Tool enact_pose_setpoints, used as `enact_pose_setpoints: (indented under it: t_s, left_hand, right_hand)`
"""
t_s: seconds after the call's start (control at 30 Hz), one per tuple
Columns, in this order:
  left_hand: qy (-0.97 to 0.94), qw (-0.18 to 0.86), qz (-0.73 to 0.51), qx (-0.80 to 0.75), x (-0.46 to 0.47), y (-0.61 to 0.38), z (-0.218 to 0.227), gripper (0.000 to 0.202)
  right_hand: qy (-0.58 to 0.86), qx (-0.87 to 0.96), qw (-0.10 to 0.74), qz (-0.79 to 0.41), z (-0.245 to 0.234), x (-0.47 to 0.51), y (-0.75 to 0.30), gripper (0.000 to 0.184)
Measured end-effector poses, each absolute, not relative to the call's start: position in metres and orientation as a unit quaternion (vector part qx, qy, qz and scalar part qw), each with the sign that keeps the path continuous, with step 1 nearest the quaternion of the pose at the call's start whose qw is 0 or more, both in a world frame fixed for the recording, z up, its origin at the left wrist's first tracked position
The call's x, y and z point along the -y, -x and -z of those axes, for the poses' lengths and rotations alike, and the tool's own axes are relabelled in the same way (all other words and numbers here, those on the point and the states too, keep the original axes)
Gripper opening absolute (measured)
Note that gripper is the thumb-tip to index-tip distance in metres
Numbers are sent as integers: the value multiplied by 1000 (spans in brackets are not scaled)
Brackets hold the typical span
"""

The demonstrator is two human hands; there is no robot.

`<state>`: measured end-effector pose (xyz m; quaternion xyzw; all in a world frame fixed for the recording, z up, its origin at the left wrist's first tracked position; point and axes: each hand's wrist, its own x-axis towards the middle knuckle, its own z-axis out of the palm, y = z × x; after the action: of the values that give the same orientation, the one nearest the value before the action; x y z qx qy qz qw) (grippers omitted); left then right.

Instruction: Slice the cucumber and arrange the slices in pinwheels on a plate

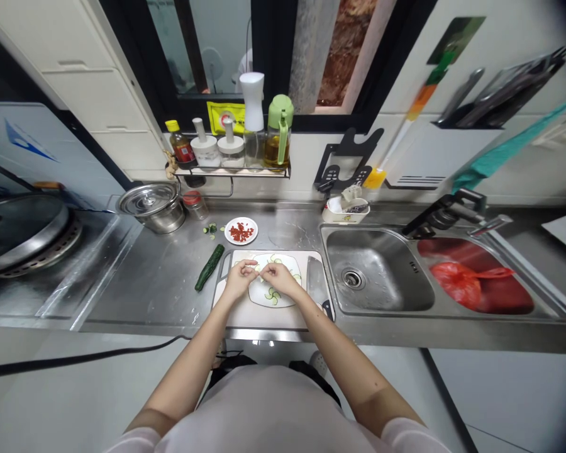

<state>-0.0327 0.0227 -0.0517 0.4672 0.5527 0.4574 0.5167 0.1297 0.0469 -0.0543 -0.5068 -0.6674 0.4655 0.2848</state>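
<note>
Over a white squarish plate, my left hand and my right hand meet fingertip to fingertip. Both are closed in a pinch on a small pale green piece, which looks like a cucumber slice; the fingers partly hide it. Curved cucumber slices lie in small fans on the plate. Beneath the plate is a light cutting board, with a cleaver resting on its right side. Left of the board lies a dark green cucumber.
A small white plate of chopped red pieces stands behind the board, beside cucumber scraps. A lidded steel pot and a red-capped jar are at the back left. To the right is a double sink holding a red bag.
</note>
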Motion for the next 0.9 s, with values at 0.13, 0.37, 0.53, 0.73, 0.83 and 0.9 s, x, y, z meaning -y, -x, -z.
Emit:
enact_pose_setpoints:
  t_s: [0.13, 0.37, 0.53, 0.73, 0.83, 0.9]
  left_hand:
    - [-473, 482, -425, -603, -24, 34, 73, 34]
    - [-518, 405, -355, -665, -28, 35, 86, 30]
    - [-579, 314, -262, -706, -30, 33, 85, 30]
    - [-618, 232, -197, -725, -30, 30, 84, 29]
    - [-640, 212, -174, -718, -30, 30, 83, 29]
    - [-658, 198, -161, -709, -29, 31, 82, 27]
  right_hand:
    - [529, 661, 260, -465, 74, -50, -123, 13]
    - [555, 661, 224, -452, 91, -55, -119, 14]
    - [568, 688, 167, -419, 90, -57, -116, 15]
    - [591, 698, 143, -378, 85, -55, -111, 14]
    - [604, 717, 102, -333, 82, -52, -107, 17]
    - [612, 729, 72, -300, 81, -49, -104, 19]
